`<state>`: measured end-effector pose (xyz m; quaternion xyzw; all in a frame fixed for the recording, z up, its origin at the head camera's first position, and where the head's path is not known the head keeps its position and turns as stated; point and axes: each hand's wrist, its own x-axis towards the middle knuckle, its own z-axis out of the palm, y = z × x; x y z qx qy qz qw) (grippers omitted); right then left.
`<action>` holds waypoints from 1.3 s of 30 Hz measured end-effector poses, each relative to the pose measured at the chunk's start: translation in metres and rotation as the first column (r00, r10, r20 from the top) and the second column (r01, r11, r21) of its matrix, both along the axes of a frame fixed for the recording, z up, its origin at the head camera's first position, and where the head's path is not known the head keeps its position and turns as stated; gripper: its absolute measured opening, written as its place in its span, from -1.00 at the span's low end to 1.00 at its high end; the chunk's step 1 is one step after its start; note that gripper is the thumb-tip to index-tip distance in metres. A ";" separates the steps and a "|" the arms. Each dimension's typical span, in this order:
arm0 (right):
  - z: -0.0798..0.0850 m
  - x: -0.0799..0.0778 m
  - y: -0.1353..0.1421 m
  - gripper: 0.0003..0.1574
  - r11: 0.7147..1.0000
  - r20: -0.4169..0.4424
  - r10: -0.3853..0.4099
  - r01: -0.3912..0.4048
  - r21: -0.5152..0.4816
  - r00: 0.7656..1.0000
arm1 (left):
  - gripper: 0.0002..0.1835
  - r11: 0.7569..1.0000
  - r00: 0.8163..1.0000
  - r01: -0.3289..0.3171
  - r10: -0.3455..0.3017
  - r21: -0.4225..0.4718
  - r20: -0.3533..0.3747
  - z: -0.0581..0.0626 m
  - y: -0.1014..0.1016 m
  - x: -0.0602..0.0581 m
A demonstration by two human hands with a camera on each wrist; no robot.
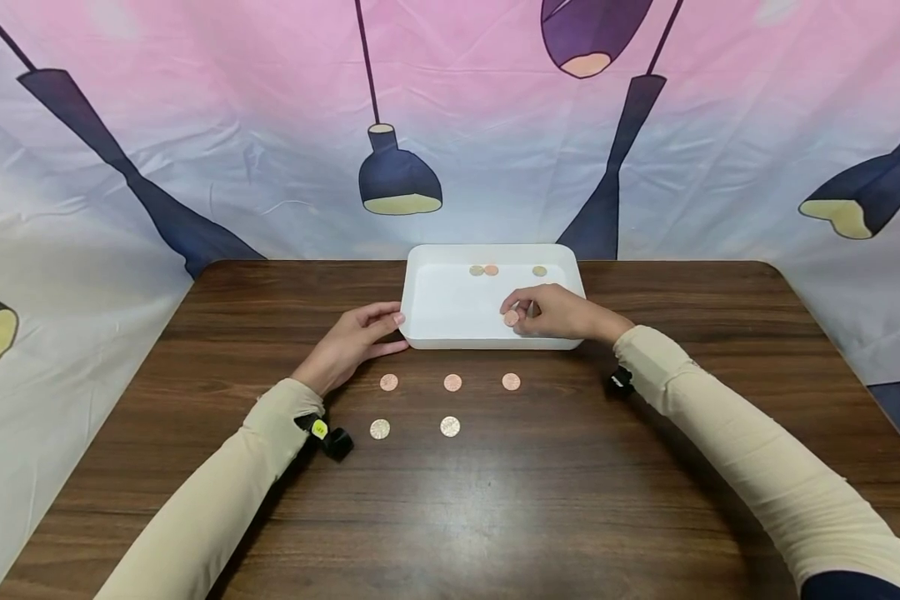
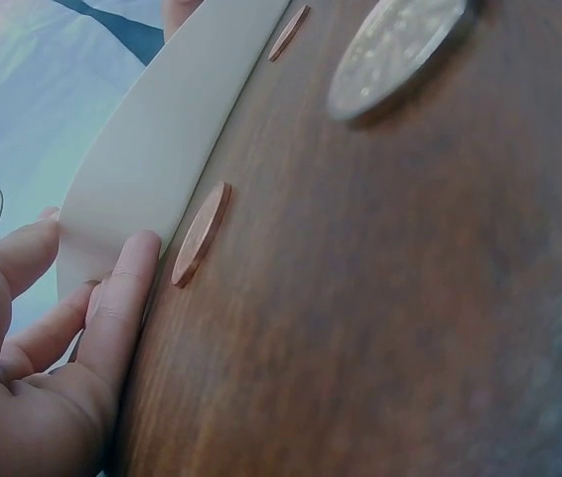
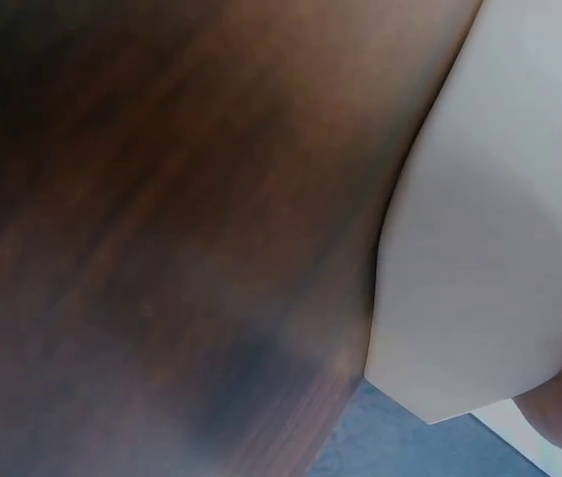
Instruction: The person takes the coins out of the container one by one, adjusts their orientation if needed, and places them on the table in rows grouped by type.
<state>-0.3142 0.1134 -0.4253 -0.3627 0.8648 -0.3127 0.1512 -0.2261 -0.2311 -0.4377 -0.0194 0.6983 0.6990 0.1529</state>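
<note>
A white tray (image 1: 450, 300) stands at the table's far edge. My left hand (image 1: 356, 337) holds its left front corner, thumb at the rim and fingers along the outer wall. Over the tray's right front part, my right hand (image 1: 555, 312) pinches a copper-coloured coin (image 1: 512, 317) between thumb and fingers. Inside the tray lie a gold-toned coin (image 1: 476, 271) beside a copper one (image 1: 492, 270), and another gold-toned coin (image 1: 540, 271) further right. Three copper coins, left (image 1: 388, 382), middle (image 1: 452, 382) and right (image 1: 511, 382), form a row in front of the tray.
Nearer me lie two pale gold coins, left (image 1: 379, 429) and right (image 1: 450, 427), on the dark wood table (image 1: 450, 525). A patterned cloth (image 1: 300, 167) hangs behind the table. In the right wrist view the tray wall (image 3: 480, 258) is close.
</note>
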 end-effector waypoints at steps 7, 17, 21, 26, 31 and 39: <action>0.001 0.004 -0.001 -0.73 1.000 -0.004 -0.019 0.019 -0.014 1.000 | -0.38 1.000 1.000 0.003 -0.003 0.000 0.008 0.000 0.000 0.000; 0.009 0.012 -0.002 -0.80 0.998 -0.114 -0.059 0.060 0.002 0.992 | -0.35 1.000 1.000 0.004 -0.004 -0.002 0.025 0.002 0.001 -0.001; 0.018 0.022 0.001 -0.78 0.997 -0.121 -0.076 0.074 -0.022 0.990 | -0.35 1.000 1.000 0.003 -0.002 -0.010 0.027 0.003 0.000 -0.002; 0.031 0.037 0.008 -0.74 0.996 -0.125 -0.075 0.070 -0.050 0.989 | -0.38 1.000 1.000 -0.004 0.004 -0.015 0.026 0.004 0.000 -0.002; 0.037 0.055 0.016 -0.70 0.994 -0.125 -0.068 0.056 -0.096 0.990 | -0.38 1.000 1.000 -0.004 0.004 -0.012 0.023 0.004 0.000 -0.003; 0.036 0.087 0.023 -0.69 0.992 -0.113 -0.047 0.033 -0.123 0.992 | -0.37 1.000 1.000 0.004 -0.004 -0.010 0.019 0.003 0.000 -0.004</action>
